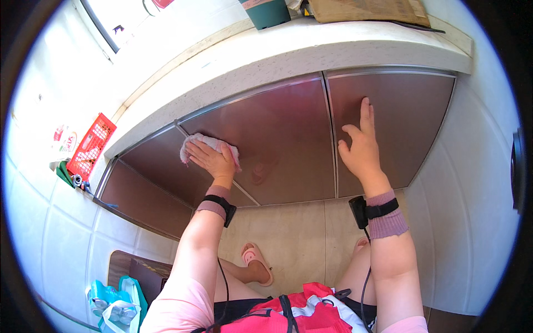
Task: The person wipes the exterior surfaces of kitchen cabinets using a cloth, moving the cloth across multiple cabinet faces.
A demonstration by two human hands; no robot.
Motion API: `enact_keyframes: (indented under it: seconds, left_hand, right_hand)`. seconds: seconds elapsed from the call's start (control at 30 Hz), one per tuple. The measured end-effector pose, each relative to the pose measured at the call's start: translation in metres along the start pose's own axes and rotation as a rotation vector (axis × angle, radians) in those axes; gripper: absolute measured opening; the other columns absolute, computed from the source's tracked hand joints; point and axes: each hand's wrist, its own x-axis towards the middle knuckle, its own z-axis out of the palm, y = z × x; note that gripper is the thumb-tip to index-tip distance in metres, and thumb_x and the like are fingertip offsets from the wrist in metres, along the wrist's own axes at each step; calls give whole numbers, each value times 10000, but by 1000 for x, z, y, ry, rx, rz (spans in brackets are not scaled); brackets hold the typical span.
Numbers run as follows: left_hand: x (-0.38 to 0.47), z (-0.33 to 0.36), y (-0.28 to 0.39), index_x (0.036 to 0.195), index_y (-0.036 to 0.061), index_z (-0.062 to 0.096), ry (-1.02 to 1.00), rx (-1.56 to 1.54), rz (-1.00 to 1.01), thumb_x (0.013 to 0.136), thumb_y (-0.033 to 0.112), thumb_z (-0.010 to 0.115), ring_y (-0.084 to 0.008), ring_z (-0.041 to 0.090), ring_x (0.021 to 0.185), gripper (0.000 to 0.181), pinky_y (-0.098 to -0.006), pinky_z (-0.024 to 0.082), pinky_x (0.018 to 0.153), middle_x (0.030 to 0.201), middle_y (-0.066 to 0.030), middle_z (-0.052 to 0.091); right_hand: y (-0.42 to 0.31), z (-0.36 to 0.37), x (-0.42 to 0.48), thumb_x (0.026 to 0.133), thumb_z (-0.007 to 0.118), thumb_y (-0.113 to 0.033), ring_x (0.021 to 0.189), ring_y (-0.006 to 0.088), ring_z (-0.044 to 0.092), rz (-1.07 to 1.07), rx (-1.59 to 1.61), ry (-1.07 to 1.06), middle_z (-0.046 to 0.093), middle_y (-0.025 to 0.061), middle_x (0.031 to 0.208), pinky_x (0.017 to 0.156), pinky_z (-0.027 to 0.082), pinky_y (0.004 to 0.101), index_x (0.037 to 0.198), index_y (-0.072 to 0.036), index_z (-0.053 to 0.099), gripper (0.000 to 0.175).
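My left hand (pixel 214 160) lies flat over a folded white and pink cloth (pixel 232 150), pressing it to the brown cabinet front near the seam between two glossy panels. Part of the cloth is hidden under my palm. On the right, my right hand (pixel 361 145) holds nothing. Its extended fingertips meet or nearly meet the right cabinet door (pixel 412 125), while the thumb and other fingers stand apart. Between the hands is the middle cabinet door (pixel 283 133), edged with metal trim and showing reflections.
Above the doors runs a pale stone countertop (pixel 266 54), bearing a green pot (pixel 266 14) and a flattened cardboard piece (pixel 370 10). A red plastic basket (pixel 91 145) stands at its left end. Bottles in a turquoise bag (pixel 118 306) sit at lower left. Cables hang from both wrist straps.
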Motion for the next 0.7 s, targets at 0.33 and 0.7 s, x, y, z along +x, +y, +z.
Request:
enact_keyframes:
  seconds: [0.33, 0.7]
  left_hand:
    - [-29, 6, 149, 1479, 81, 242, -31, -250, 463, 770, 395, 660, -525, 84, 1403, 881, -631, 86, 1125, 1536, -265, 137]
    - [-43, 0, 198, 1392, 238, 461, -203, -365, 836, 702, 428, 711, -337, 341, 1333, 758, -544, 274, 1041, 1475, -59, 362]
  right_hand:
    - [5, -4, -2, 734, 636, -35, 1426, 409, 206, -15, 13, -16, 122, 202, 1574, 1067, 388, 439, 899, 32, 664, 180]
    - [8, -4, -2, 721, 646, -28, 1421, 413, 215, -47, -2, -1, 131, 203, 1572, 1061, 388, 447, 886, 35, 668, 178]
